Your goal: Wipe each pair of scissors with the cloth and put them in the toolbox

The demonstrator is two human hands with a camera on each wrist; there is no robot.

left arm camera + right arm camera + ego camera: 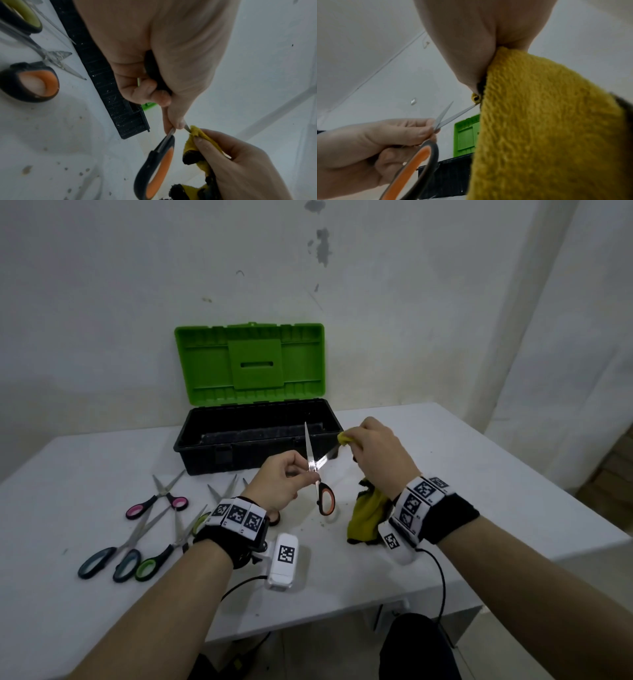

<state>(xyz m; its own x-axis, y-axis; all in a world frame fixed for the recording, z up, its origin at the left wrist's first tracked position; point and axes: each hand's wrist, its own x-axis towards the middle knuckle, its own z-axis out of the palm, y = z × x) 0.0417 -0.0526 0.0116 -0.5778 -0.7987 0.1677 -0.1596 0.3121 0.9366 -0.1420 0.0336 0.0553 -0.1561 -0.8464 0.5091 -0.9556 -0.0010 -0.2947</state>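
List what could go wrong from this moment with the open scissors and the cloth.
1. The orange-handled scissors are spread open; the right hand pinches the yellow cloth round one blade, so a slip could cut a finger.
2. The left hand grips near the pivot, one handle loop hanging free; the blades could swing shut.
3. The bare blade tip points up near the black toolbox and could catch on its rim.

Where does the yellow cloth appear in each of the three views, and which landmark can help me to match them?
Head: the yellow cloth hangs right of centre, below the right hand.
Left wrist: the cloth is at lower right, pinched over one blade tip.
Right wrist: the cloth fills the right half.
Shared landmark: the orange-handled scissors held by the left hand, with the green toolbox lid behind.
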